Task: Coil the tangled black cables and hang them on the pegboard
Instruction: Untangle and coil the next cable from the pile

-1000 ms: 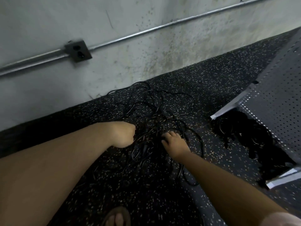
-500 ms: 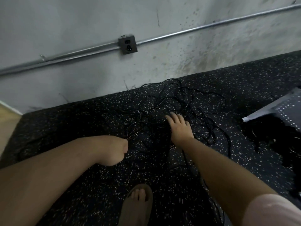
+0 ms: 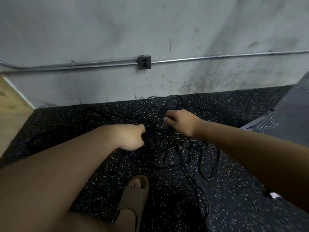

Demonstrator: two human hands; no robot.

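While leaning over black speckled floor (image 3: 80, 124), reaching both arms down into black cables (image 3: 168, 143). Gripping strands at far side of tangle with right hand (image 3: 179, 122), fingers curled under and thumb pressed in toward them. Holding left hand (image 3: 132, 137) as closed fist, knuckles touching near-left edge of tangle; cannot tell whether any strand sits inside it. Hands apart, with middle of tangle between them.

Finding cables in 1 loose heap on floor, far end just at base of grey wall (image 3: 100, 30), loops spreading toward near side and 1 long strand trailing off near right.

Noting perforated grey pegboard (image 3: 284, 118) at right edge, apart from tangle and behind right forearm; cannot tell whether flat or tilted. Seeing dark outlet box (image 3: 144, 62) on wall beyond tangle, with metal conduit (image 3: 217, 57) running left and right from it. Seeing 1 foot in tan sandal (image 3: 136, 196) on floor, near centre, near side of tangle. Spotting small white piece (image 3: 275, 195) on floor near right, too blurred to identify. Spotting tan flooring (image 3: 10, 114) at left edge.
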